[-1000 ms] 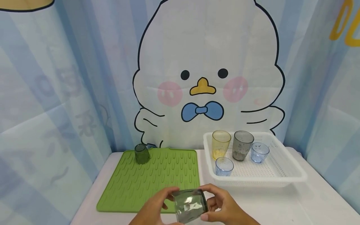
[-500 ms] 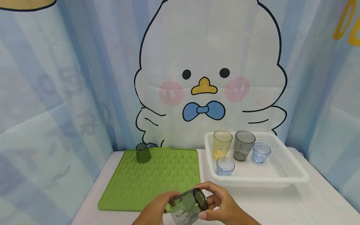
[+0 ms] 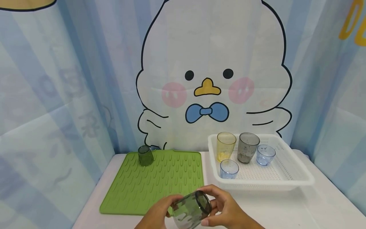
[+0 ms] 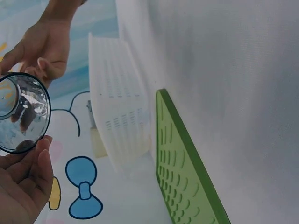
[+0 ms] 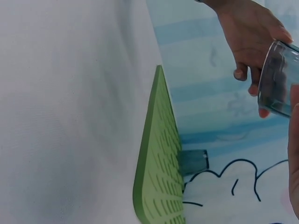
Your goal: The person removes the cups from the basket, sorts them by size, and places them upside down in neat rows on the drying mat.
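Note:
A dark tinted drinking glass [image 3: 187, 210] is tilted on its side between my two hands, low in the head view. The left hand [image 3: 160, 211] grips it near the open mouth, which points left. The right hand [image 3: 224, 206] holds the thick base end, thumb below and index finger above. The left wrist view looks through the mouth of the clear-walled glass [image 4: 36, 109] to its base. At the right wrist view's edge, only part of the glass [image 5: 278, 81] shows, the left hand [image 5: 250, 35] beside its rim.
A green ridged drying mat [image 3: 160, 184] lies at left, with a dark green glass [image 3: 145, 156] at its back. The white basket [image 3: 291, 171] at right bears a yellow glass [image 3: 225, 148], a grey glass [image 3: 247, 149] and two small blue glasses [image 3: 265, 156]. A printed curtain [image 3: 206, 41] stands behind.
The glass has turned in my hands, its base now tipping more toward the head camera. Both hands keep their hold. Over the last half second almost nothing has moved.

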`<action>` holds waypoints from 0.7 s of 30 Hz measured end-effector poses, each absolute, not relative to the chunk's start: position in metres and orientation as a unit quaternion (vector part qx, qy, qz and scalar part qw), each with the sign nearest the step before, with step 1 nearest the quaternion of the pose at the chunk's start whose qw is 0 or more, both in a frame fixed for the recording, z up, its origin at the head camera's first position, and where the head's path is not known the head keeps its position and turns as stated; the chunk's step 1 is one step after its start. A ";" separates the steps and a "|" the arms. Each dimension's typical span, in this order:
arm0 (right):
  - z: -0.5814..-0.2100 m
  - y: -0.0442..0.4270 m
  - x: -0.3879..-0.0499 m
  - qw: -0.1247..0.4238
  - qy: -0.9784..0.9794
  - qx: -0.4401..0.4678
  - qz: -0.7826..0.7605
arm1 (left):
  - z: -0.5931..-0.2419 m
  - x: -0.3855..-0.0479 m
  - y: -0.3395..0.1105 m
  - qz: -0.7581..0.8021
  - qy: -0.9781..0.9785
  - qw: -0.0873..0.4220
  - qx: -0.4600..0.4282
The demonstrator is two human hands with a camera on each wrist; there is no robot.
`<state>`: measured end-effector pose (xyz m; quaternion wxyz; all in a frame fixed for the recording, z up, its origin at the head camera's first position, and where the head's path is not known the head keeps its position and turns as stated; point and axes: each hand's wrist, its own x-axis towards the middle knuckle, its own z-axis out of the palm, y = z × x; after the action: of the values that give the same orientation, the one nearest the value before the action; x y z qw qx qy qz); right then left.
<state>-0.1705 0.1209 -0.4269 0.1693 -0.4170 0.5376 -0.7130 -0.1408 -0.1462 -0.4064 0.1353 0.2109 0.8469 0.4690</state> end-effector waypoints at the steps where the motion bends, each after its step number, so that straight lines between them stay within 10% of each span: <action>1: -0.427 0.120 -0.171 0.174 0.532 -0.418 -0.716 | -0.407 -0.141 -0.147 0.472 0.844 0.139 0.213; 10: -0.431 0.115 -0.171 0.169 0.542 -0.420 -0.708 | -0.431 -0.150 -0.156 0.452 0.852 0.156 0.214; 21: -0.434 0.105 -0.169 0.194 0.530 -0.405 -0.719 | -0.564 -0.209 -0.188 0.429 0.857 0.189 0.211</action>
<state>-0.1687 0.1049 -0.4339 0.1943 -0.4053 0.5302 -0.7190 -0.2085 -0.1877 -0.5635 0.1891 0.2111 0.8575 0.4295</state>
